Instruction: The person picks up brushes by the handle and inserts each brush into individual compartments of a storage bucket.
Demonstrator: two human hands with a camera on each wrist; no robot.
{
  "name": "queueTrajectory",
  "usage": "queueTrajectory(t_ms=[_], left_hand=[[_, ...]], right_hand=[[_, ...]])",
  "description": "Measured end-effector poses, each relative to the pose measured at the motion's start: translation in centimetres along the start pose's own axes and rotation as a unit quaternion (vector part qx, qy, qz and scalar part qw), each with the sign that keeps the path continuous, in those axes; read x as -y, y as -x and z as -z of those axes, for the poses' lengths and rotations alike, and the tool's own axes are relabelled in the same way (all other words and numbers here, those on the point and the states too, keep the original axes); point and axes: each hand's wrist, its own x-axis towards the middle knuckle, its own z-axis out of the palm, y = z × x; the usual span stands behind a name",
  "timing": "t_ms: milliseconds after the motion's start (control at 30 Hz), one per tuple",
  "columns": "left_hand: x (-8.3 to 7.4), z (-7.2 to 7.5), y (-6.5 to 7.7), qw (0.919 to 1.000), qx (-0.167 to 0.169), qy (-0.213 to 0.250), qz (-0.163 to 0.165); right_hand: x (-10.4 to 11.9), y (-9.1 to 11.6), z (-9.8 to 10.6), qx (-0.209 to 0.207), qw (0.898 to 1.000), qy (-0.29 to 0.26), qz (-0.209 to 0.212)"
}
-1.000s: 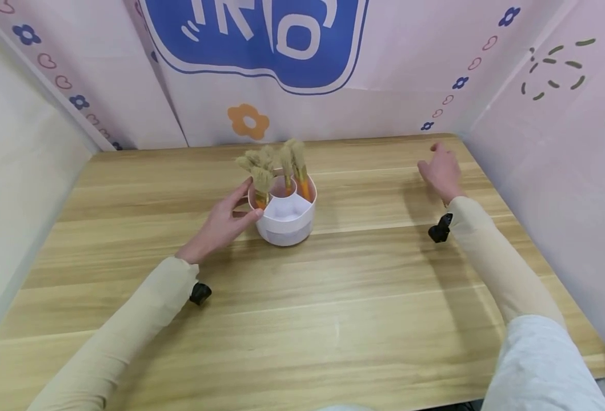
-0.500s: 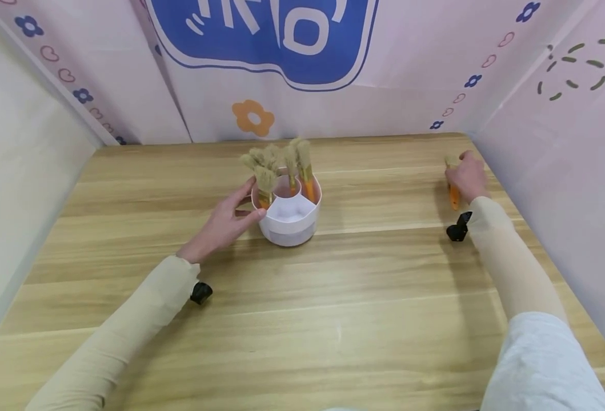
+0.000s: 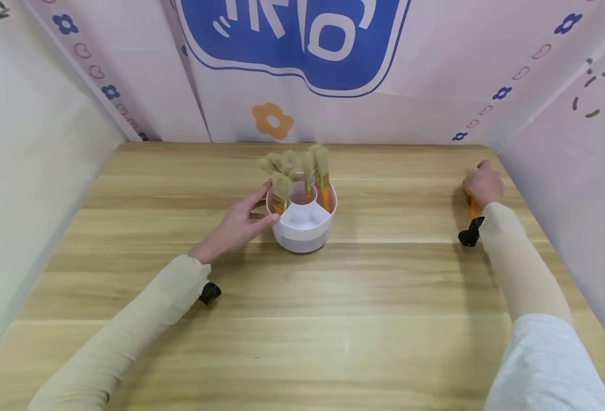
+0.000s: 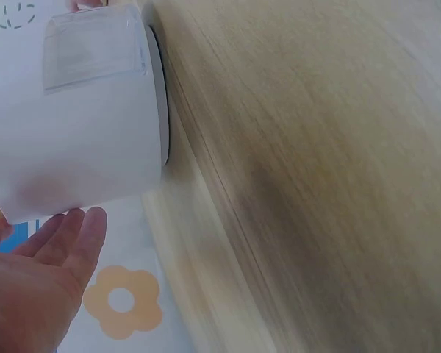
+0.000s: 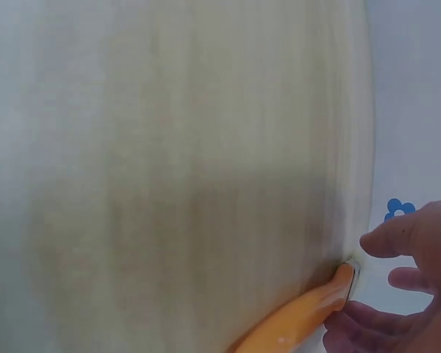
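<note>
A round white divided organizer (image 3: 302, 233) stands on the table, with several brushes (image 3: 281, 187) upright in its compartments, bristles up. My left hand (image 3: 235, 228) rests against its left side, thumb and fingers spread. The left wrist view shows the extended fingers (image 4: 92, 235) touching the white wall. Far to the right, my right hand (image 3: 484, 185) is over another brush that lies on the table, its orange handle (image 3: 474, 208) partly showing. In the right wrist view some fingers touch that brush (image 5: 298, 320) near its metal band, while the thumb stands apart. Its bristles are hidden.
The wooden table (image 3: 302, 342) meets a printed back wall (image 3: 374, 123) and pale side walls on the left and right. My right hand is near the table's far right corner. A small black camera (image 3: 469, 233) sits at my right wrist.
My right hand has moved right and down onto the lying brush, which came into sight under it. My left hand stays at the organizer. The head view has turned slightly left.
</note>
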Motion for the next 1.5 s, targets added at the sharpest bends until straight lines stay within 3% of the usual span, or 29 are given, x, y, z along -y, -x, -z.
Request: queueTrajectory(t_ms=[300, 667, 800, 967, 1167, 1500], left_hand=[[-1.0, -0.7, -1.1, 0.9996, 0.020, -0.003, -0.019], [-1.3, -0.4, -1.2, 0.9997, 0.016, 0.007, -0.017], [-0.9, -0.3, -1.1, 0.9998, 0.013, 0.002, -0.018], [-0.8, -0.1, -0.8, 0.9998, 0.012, -0.001, -0.015], [-0.5, -0.1, -0.3, 0.9999, 0.010, 0.007, -0.004], [0.0, -0.1, -0.1, 0.9998, -0.001, 0.015, -0.011]], right_hand=[[-1.8, 0.5, 1.2, -0.016, 0.999, 0.030, -0.025], [-2.1, 0.7, 2.2, -0.016, 1.000, 0.019, 0.005], [-1.5, 1.2, 2.8, -0.010, 1.000, -0.007, 0.024], [-0.8, 1.7, 3.2, 0.010, 0.995, -0.090, 0.037], [0.9, 2.9, 2.9, 0.049, 0.981, -0.177, 0.056], [4.7, 6.1, 2.1, 0.033, 0.957, -0.261, 0.123]])
